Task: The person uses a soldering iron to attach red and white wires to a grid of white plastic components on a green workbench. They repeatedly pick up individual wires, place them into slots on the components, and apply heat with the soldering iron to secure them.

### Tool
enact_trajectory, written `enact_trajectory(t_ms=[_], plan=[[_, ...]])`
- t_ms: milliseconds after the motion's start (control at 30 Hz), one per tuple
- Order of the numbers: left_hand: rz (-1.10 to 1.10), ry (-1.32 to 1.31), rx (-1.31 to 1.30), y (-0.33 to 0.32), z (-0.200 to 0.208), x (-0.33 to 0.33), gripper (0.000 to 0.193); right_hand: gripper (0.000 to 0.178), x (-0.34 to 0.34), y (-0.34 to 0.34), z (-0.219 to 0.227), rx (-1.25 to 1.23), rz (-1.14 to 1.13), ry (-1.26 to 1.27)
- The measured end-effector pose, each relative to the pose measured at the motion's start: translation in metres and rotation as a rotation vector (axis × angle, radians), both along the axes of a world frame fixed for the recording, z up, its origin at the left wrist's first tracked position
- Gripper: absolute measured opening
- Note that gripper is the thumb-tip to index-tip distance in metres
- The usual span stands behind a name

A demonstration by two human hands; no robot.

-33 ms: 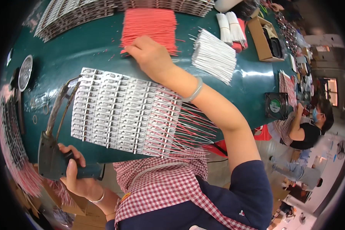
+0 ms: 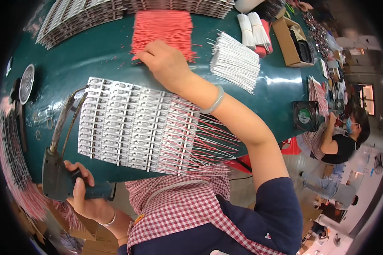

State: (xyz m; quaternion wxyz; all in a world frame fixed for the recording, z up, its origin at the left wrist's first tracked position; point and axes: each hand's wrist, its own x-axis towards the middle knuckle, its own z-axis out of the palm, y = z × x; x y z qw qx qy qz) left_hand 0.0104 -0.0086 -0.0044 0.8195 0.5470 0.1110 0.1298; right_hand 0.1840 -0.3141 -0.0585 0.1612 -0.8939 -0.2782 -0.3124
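Note:
My left hand (image 2: 83, 191) is wrapped around the grip of a dark green soldering gun (image 2: 53, 176). Its bent tip reaches the upper left corner of a panel of silver metal pieces (image 2: 119, 123) set in rows. Red and white wires (image 2: 212, 140) stick out from the panel's right side, under my right forearm. My right hand (image 2: 168, 63) lies over the near edge of a stack of cut red wires (image 2: 164, 27), its fingertips pinched at a red wire end by the lower left corner. Part of that grip is hidden by the fingers.
A pile of white wires (image 2: 234, 61) lies right of the red stack, with white bundles (image 2: 253, 32) and a cardboard box (image 2: 287, 44) beyond. Stacked metal panels (image 2: 85, 19) line the back. A round metal dish (image 2: 27, 84) stands left, a small fan (image 2: 305, 115) right. A co-worker (image 2: 338, 138) sits farther right.
The view has shifted slightly, so the table things sit a little farther left in the picture. Both hands keep nearly the same pose.

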Motion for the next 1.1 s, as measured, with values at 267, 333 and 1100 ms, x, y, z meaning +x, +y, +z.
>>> enact_trajectory(t_ms=[267, 333, 1100], plan=[[0.029, -0.003, 0.046, -0.019, 0.008, 0.004, 0.057, 0.006, -0.021, 0.003, 0.047, -0.473, -0.109, 0.136], [-0.069, -0.03, -0.028, -0.015, 0.008, 0.005, 0.053, 0.005, -0.028, 0.009, 0.055, -0.623, -0.152, 0.213], [-0.144, 0.292, 0.566, -0.058, 0.008, 0.001, 0.034, 0.026, -0.08, 0.012, 0.013, 0.107, -0.015, 0.291]])
